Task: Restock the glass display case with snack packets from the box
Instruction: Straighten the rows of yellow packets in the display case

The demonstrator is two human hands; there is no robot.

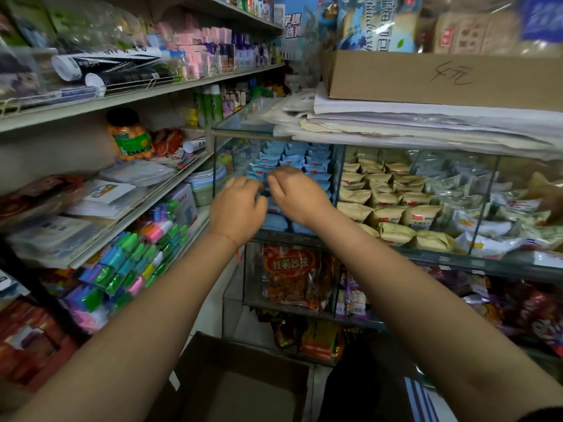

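The glass display case (pixel 274 134) stands ahead, its left compartment stacked with light blue snack packets (pixel 307 161). Both my hands are stretched into that compartment. My left hand (pixel 237 205) and my right hand (pixel 297 196) are side by side, fingers curled on the blue packets in the stack. Which packet each one grips is hidden by the fingers. A brown cardboard box (pixel 243 373) lies open on the floor below my arms, and its visible inside looks bare.
Beige snack packets (pixel 393 205) and white-green ones (pixel 475 208) fill the compartments to the right. Red bags (pixel 289 275) sit in the case's lower level. A cardboard carton (pixel 441 77) on papers lies on the case top. Shelves (pixel 128 95) of goods line the left.
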